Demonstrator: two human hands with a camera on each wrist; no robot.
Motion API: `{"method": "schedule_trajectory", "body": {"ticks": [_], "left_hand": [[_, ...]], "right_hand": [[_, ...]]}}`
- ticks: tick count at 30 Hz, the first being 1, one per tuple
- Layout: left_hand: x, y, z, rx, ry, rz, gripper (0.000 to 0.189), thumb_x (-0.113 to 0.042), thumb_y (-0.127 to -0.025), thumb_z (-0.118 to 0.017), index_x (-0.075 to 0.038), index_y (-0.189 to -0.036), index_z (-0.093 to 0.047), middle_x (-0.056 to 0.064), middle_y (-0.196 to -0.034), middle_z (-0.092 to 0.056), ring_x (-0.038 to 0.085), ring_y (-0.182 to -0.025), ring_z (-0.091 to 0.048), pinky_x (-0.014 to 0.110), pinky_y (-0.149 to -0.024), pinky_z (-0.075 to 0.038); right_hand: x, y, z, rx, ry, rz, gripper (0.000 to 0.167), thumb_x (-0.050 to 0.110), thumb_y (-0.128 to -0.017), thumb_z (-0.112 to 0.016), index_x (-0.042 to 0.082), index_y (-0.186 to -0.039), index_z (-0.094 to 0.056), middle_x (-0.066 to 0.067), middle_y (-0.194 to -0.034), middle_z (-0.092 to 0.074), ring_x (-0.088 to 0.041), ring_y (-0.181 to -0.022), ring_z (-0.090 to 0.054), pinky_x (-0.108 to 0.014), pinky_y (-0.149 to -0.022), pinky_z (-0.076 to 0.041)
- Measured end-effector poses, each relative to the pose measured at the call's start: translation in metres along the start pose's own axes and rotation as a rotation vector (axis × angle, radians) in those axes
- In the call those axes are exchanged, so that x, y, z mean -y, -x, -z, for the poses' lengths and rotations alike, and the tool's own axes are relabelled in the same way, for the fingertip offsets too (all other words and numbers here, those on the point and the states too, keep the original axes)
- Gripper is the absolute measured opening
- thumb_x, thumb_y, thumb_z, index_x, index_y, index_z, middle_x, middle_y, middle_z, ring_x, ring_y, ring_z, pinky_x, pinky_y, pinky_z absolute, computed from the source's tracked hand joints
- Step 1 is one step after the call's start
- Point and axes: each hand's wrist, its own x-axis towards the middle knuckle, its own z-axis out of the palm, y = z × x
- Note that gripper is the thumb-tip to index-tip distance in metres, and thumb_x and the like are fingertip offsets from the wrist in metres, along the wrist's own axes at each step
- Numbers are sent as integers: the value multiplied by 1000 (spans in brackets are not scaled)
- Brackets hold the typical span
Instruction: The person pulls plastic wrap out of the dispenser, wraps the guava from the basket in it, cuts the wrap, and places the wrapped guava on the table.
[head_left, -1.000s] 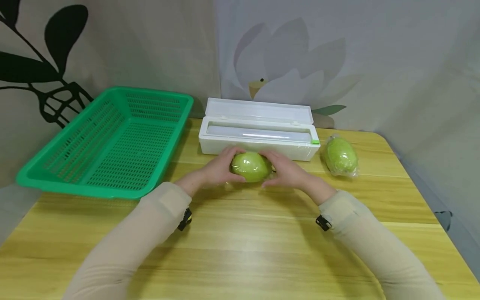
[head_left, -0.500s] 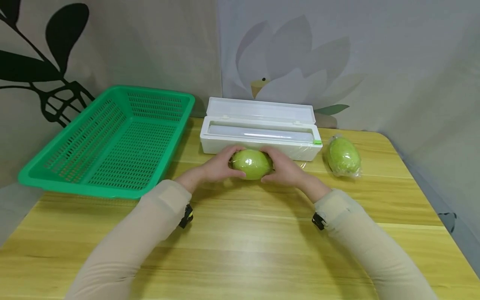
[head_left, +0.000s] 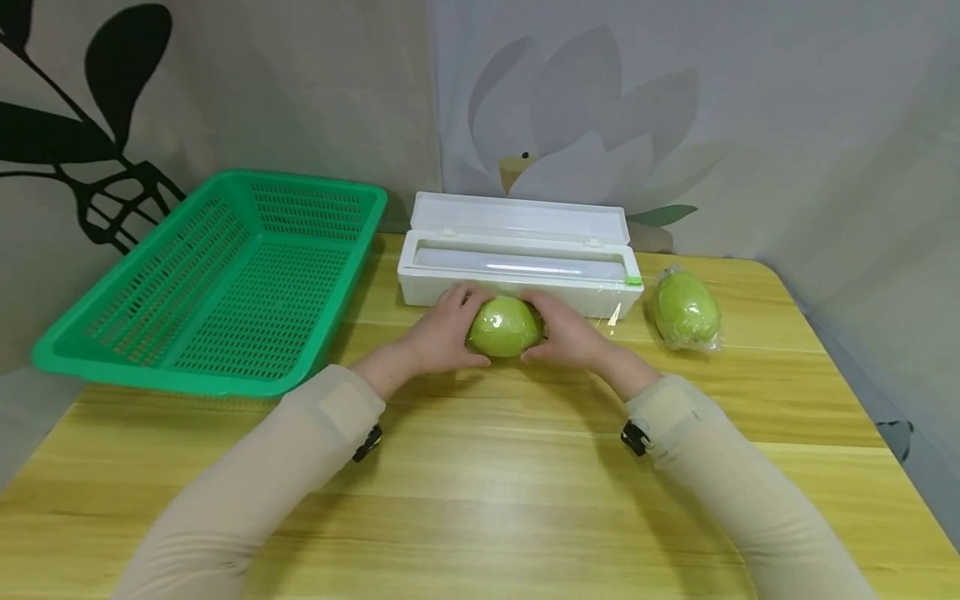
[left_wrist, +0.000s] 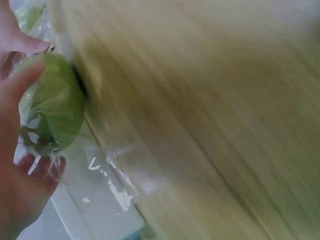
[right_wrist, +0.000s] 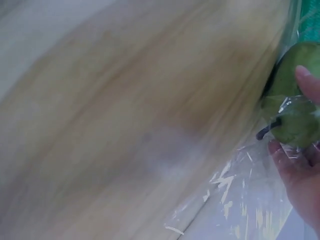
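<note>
A green pear (head_left: 506, 327) wrapped in clear cling film lies sideways just in front of the white box, between both hands. My left hand (head_left: 442, 337) curls round its left end, thumb toward me and fingers on the far side. The right hand (head_left: 566, 335) grips the other end, where the right wrist view shows a dark stem (right_wrist: 268, 129). Loose cling film (left_wrist: 112, 182) spreads out past the pear in the left wrist view. More film (right_wrist: 240, 200) hangs by the right fingers. The far fingertips are partly hidden in the head view.
The white cling film box (head_left: 517, 287) stands behind the hands, lid raised, roll (head_left: 517, 265) inside. Another wrapped pear (head_left: 686, 308) lies to its right. A green slotted basket (head_left: 258, 275) is at the left on the wooden table (head_left: 487, 500).
My left fingers have shifted and bunched higher round the pear's left end. The right forearm has drawn slightly inward. Both hands have kept hold of the pear.
</note>
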Motion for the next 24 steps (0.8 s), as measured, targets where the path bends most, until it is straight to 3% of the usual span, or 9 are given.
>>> {"method": "schedule_trajectory", "body": {"ticks": [6, 11, 19, 24], "left_hand": [[6, -4, -3, -3, 113, 58, 81, -19, -72, -81, -7, -137, -36, 17, -137, -34, 32, -127, -37, 46, -109, -34], [11, -7, -2, 2, 146, 78, 82, -20, -69, -83, -8, -136, -37, 16, -137, -38, 31, -126, -41, 46, -109, -34], [14, -9, 2, 4, 204, 85, 83, -20, -66, -85, -8, -135, -41, 14, -137, -42, 28, -126, -43, 43, -110, -33], [16, -10, 4, 3, 269, 70, 81, -18, -65, -85, -8, -134, -43, 12, -134, -47, 27, -123, -46, 43, -108, -35]], "right_hand": [[3, -2, 1, -14, -35, -24, 79, 14, -66, -83, -4, -129, -39, -18, -125, -52, -30, -117, -50, -43, -105, -39], [5, -1, 3, -28, -20, 7, 73, 15, -67, -83, -5, -125, -43, -18, -119, -54, -30, -113, -52, -43, -103, -41], [8, 1, 5, -68, 96, -10, 77, 24, -66, -84, -2, -129, -48, -19, -127, -49, -33, -118, -46, -46, -105, -39], [8, 0, 8, -53, 39, -79, 82, 24, -65, -85, -1, -134, -46, -20, -134, -48, -35, -123, -46, -48, -108, -35]]}}
